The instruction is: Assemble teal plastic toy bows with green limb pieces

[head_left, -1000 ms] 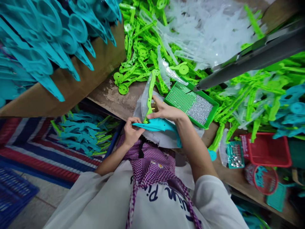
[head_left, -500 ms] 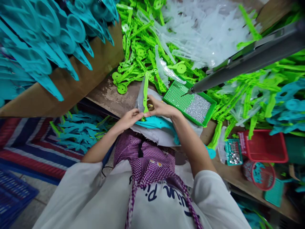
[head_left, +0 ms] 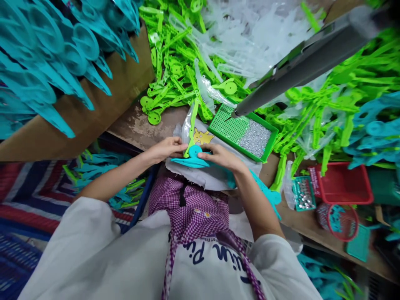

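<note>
Nearest the wearer is the checked apron (head_left: 187,208); beyond it, a white pad (head_left: 193,174) supports the work. The long blue part (head_left: 189,162) lies flat over the pad; the blue disc piece (head_left: 195,151) sits above it, and the two may be one piece, as the overlap is unclear. The right hand (head_left: 223,157) grips the blue disc piece between thumb and fingers; the left hand (head_left: 164,150) has its fingertips at the lower end of the lime arm (head_left: 193,116); whether they clamp it cannot be told. The lime arm points away from the wearer, the clear strip (head_left: 187,123) alongside.

Progress: lime arm and clear strip appear paired; fastening to the blue parts cannot be confirmed. Beyond, the green tray (head_left: 237,146) holds small metal pieces (head_left: 254,139); the grey tool (head_left: 271,83) slants above; farther back, the lime heap (head_left: 175,83) and clear heap (head_left: 250,33) suggest many units left.
</note>
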The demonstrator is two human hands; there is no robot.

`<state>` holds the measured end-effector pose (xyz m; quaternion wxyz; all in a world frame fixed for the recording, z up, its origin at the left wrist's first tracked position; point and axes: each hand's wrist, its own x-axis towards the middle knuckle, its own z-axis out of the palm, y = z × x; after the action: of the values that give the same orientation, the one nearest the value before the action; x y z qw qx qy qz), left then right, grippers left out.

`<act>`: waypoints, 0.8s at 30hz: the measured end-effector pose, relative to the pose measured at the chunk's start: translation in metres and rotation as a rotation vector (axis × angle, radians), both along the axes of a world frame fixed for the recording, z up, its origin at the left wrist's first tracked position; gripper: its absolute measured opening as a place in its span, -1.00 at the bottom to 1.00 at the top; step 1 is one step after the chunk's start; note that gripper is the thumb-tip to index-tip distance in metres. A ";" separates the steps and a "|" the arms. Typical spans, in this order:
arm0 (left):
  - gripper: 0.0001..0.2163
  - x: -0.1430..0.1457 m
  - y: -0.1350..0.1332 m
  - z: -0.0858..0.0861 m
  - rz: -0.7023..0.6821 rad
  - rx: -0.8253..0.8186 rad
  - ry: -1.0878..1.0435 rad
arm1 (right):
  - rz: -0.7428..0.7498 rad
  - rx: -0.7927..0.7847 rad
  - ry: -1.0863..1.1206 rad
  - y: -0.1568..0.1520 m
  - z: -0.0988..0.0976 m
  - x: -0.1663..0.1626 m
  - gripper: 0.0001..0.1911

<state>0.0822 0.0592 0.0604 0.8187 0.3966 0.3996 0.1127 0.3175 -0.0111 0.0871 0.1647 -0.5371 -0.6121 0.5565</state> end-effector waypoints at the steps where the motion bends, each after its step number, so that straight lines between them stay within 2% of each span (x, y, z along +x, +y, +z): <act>1: -0.64 0.001 0.001 0.001 0.002 -0.027 0.001 | -0.015 -0.017 0.020 0.002 -0.002 0.001 -0.50; 7: -0.65 0.005 -0.004 0.002 0.019 -0.056 0.013 | -0.110 -0.093 0.056 0.003 -0.008 -0.002 -0.47; 13: -0.52 0.013 -0.006 0.008 -0.107 0.055 -0.037 | -0.041 -0.097 0.063 0.002 -0.007 -0.008 -0.48; 17: -0.48 0.019 -0.007 0.005 0.005 0.078 0.017 | -0.028 0.009 -0.039 -0.008 0.005 -0.005 -0.50; 19: -0.47 0.020 -0.008 0.002 0.045 0.077 0.048 | -0.198 0.166 -0.129 -0.017 0.019 0.002 -0.55; 20: -0.48 0.019 -0.008 0.000 0.053 0.077 0.047 | -0.377 0.296 -0.177 -0.020 0.028 0.008 -0.57; 22: -0.49 0.018 -0.007 -0.001 0.038 0.082 0.024 | -0.829 0.642 -0.242 -0.019 0.047 0.024 -0.59; 23: -0.49 0.018 -0.006 0.000 0.023 0.094 0.013 | -1.002 0.810 -0.239 -0.015 0.056 0.034 -0.58; 24: -0.50 0.018 -0.005 0.003 0.006 0.115 0.006 | -1.097 0.944 -0.205 -0.007 0.064 0.043 -0.57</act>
<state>0.0999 0.0546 0.0631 0.7932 0.4420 0.3959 0.1367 0.3602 -0.0183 0.1510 0.5759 -0.6875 -0.4421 0.0178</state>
